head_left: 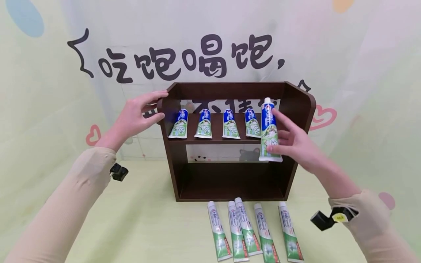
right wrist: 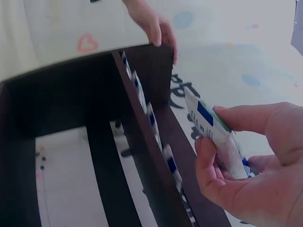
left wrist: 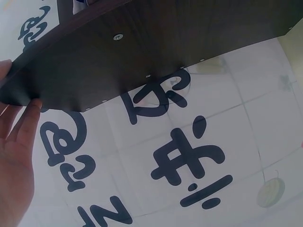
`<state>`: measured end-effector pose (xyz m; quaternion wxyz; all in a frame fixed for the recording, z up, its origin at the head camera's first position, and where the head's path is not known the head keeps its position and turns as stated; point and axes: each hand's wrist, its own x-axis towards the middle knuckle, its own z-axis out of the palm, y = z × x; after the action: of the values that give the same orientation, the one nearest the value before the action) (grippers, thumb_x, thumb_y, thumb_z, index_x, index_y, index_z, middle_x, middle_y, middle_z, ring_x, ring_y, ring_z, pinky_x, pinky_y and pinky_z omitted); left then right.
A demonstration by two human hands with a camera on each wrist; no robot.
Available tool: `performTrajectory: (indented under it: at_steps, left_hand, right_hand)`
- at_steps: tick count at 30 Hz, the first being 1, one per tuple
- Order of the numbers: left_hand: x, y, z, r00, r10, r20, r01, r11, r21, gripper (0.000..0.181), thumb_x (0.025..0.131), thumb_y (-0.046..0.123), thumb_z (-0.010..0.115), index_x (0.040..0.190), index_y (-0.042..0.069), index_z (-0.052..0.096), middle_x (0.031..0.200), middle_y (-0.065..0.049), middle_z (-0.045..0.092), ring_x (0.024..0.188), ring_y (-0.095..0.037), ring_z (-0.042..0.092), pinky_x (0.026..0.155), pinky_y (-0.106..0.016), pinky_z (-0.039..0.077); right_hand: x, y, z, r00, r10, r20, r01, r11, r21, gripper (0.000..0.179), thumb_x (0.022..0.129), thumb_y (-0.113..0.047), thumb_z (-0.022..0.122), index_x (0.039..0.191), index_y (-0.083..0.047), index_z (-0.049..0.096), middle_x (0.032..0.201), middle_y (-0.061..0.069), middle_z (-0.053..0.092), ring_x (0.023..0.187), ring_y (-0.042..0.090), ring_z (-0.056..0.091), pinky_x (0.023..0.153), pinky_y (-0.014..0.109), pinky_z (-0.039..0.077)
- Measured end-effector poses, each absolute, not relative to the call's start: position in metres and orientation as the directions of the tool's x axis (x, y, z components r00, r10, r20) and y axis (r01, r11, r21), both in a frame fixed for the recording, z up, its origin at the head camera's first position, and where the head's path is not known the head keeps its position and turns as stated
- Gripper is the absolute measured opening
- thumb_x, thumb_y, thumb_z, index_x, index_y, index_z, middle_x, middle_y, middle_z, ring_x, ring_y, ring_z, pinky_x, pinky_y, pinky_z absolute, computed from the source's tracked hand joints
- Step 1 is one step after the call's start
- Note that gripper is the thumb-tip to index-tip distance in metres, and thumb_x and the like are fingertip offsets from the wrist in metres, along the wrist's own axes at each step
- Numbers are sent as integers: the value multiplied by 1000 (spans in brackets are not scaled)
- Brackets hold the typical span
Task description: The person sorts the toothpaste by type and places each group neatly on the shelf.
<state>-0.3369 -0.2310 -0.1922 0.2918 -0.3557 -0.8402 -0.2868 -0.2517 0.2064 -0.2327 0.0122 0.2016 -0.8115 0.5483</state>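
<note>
My right hand [head_left: 297,148] holds a blue, white and green toothpaste tube [head_left: 269,135] upright, cap up, in front of the right end of the upper shelf. In the right wrist view, thumb and fingers pinch this tube [right wrist: 215,130] by its edges. My left hand [head_left: 135,115] grips the left side panel of a dark brown wooden rack [head_left: 227,87] near its top. The left wrist view has fingers [left wrist: 26,127] against the panel's outer face [left wrist: 142,52]. Several matching tubes, one of them a toothpaste tube [head_left: 231,124], stand in a row on the upper shelf.
Several white and green toothpaste tubes, among them one tube [head_left: 219,230], lie on the pale table [head_left: 138,219] before the rack. The lower compartment [head_left: 230,180] has an open back. Behind hangs a light printed curtain [head_left: 204,22] with black characters.
</note>
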Motion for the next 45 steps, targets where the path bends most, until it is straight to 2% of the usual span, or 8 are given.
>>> performTrajectory:
  at_steps: [2, 5, 8, 11, 26, 32, 39, 45]
  left_hand:
    - [-337, -231, -192, -577, 431, 694, 766, 581, 276, 53, 86, 1, 72, 136, 7, 59, 142, -11, 59, 124, -29, 60, 98, -11, 52]
    - [-336, -232, -193, -579, 433, 691, 766, 579, 279, 53, 85, 0, 73, 136, 7, 59, 142, -12, 58, 124, -29, 60, 98, -12, 52]
    - [-335, -231, -193, -581, 435, 688, 767, 576, 283, 53, 85, 0, 73, 136, 7, 59, 143, -12, 58, 125, -30, 60, 99, -17, 53]
    - [-334, -230, -192, -583, 434, 687, 766, 575, 287, 53, 86, 1, 73, 136, 7, 59, 143, -11, 58, 125, -30, 60, 99, -20, 54]
    - [-335, -230, -190, -573, 428, 699, 772, 570, 283, 54, 85, 0, 73, 137, 6, 58, 143, -12, 58, 121, -30, 62, 97, -6, 50]
    - [-336, -229, -191, -575, 425, 700, 774, 560, 296, 55, 85, -1, 72, 138, 7, 57, 142, -12, 59, 119, -30, 63, 96, -6, 50]
    - [-338, -230, -193, -579, 421, 698, 775, 551, 309, 56, 85, -2, 73, 138, 7, 57, 142, -12, 59, 119, -31, 62, 97, -9, 51]
    - [-337, -230, -193, -582, 422, 695, 772, 556, 308, 57, 85, -1, 73, 138, 8, 57, 142, -12, 58, 120, -30, 63, 98, -10, 51]
  right_hand:
    - [-259, 211, -227, -929, -289, 232, -328, 352, -877, 95, 91, -5, 67, 158, -40, 10, 147, 24, 41, 122, 31, 59, 89, 22, 60]
    - [-271, 216, -220, -943, -261, 206, -302, 418, -857, 98, 91, -6, 67, 158, -41, 4, 148, 26, 39, 129, 41, 53, 100, 37, 58]
    - [-283, 218, -217, -954, -235, 188, -280, 470, -837, 101, 92, -7, 66, 158, -42, -1, 150, 28, 36, 133, 45, 48, 108, 53, 49]
    - [-294, 219, -215, -960, -210, 184, -268, 506, -820, 102, 92, -7, 66, 157, -42, -4, 151, 29, 34, 133, 45, 47, 109, 59, 46]
    - [-318, 226, -207, -969, -231, 88, -227, 689, -689, 102, 93, -13, 66, 159, -26, -11, 149, 33, 28, 130, 44, 39, 108, 56, 49]
    - [-322, 228, -207, -972, -220, 83, -221, 736, -640, 92, 95, -11, 62, 160, -23, -1, 149, 35, 31, 130, 47, 39, 111, 60, 44]
    - [-321, 231, -215, -973, -228, 45, -206, 754, -624, 86, 98, -18, 61, 161, -21, 3, 151, 34, 28, 132, 48, 37, 108, 61, 47]
    - [-319, 227, -217, -976, -211, 50, -203, 808, -553, 82, 98, -20, 60, 160, -14, 8, 150, 33, 31, 129, 46, 40, 108, 59, 48]
